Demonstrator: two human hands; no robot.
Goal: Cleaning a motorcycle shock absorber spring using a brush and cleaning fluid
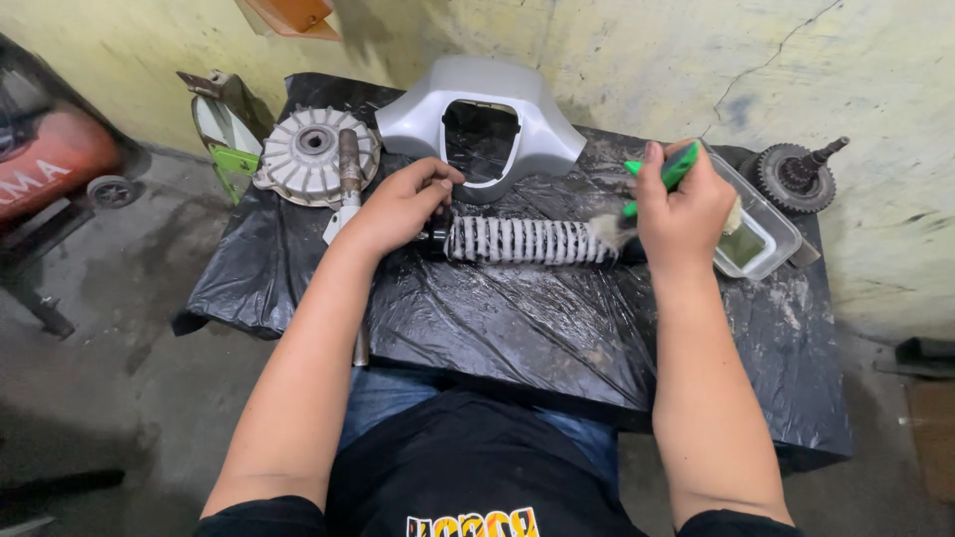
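A coil-spring shock absorber (527, 242), its coils coated white, lies flat across a black plastic sheet (517, 328). My left hand (403, 204) grips its dark left end. My right hand (681, 209) holds a green-handled brush (657, 179), whose pale bristles touch the spring's right end. A clear plastic container (766, 229) with liquid sits just right of my right hand.
A grey plastic cover (477, 114) stands behind the spring. A round finned metal hub (310, 154) and a metal shaft (349, 164) lie at the back left, a gear shaft (801, 177) at the back right. A red machine (50, 159) stands on the floor at left.
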